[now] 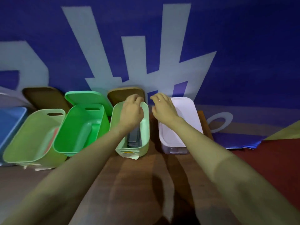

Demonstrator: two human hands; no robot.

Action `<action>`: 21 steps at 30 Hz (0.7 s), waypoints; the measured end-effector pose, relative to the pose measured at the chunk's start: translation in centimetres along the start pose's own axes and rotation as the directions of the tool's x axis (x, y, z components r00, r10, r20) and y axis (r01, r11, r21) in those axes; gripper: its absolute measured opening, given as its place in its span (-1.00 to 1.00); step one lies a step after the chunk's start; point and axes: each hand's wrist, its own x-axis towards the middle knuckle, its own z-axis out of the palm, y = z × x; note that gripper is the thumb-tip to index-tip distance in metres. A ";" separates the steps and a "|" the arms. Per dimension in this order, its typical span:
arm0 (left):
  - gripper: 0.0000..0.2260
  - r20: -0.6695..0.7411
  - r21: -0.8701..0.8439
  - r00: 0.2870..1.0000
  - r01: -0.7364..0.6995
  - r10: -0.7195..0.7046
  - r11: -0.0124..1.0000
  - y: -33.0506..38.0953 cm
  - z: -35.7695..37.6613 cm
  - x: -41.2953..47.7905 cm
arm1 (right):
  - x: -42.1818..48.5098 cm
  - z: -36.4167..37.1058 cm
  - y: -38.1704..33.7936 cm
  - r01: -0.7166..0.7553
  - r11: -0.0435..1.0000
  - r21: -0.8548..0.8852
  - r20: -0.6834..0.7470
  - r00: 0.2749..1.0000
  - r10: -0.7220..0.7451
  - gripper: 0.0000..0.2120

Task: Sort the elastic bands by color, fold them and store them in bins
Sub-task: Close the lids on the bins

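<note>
A row of bins stands against the blue banner. The pale mint bin (145, 127) holds several folded grey bands (134, 140). My left hand (132, 111) hovers over its far end with fingers loosely curled and nothing visible in them. My right hand (163, 107) reaches past the bin's right rim, fingers relaxed and empty, beside the closed white lidded bin (186, 120). A bright green bin (81, 129) looks empty. The light green bin (34, 137) shows a pink band (52, 140) along its right wall.
A blue bin (9, 120) sits at the far left. Brown lids (45, 98) and a green lid (84, 97) lean against the banner behind the bins. The wooden table (138, 184) lies in front, with a red surface (276, 159) to the right.
</note>
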 end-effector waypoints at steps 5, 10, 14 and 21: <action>-0.61 -0.007 0.214 0.998 -0.061 0.064 0.975 -7.4 -3.7 2.0 | 5.1 0.6 -6.1 0.072 0.994 -0.080 0.043 0.997 -0.069 -0.47; -0.55 0.252 0.334 0.967 -0.128 0.042 0.934 -11.9 -4.0 3.5 | 8.1 2.5 -7.9 0.037 0.981 -0.190 0.146 0.989 -0.009 -0.45; -0.55 0.271 0.286 0.962 -0.114 0.034 0.951 -13.5 -3.4 4.1 | 9.5 3.5 -8.1 -0.018 0.980 -0.201 0.157 0.986 0.050 -0.57; -0.75 0.262 0.062 0.965 0.006 -0.022 0.998 -13.7 -3.7 5.1 | 10.5 4.0 -7.4 -0.033 0.969 -0.247 0.122 0.990 0.065 -0.75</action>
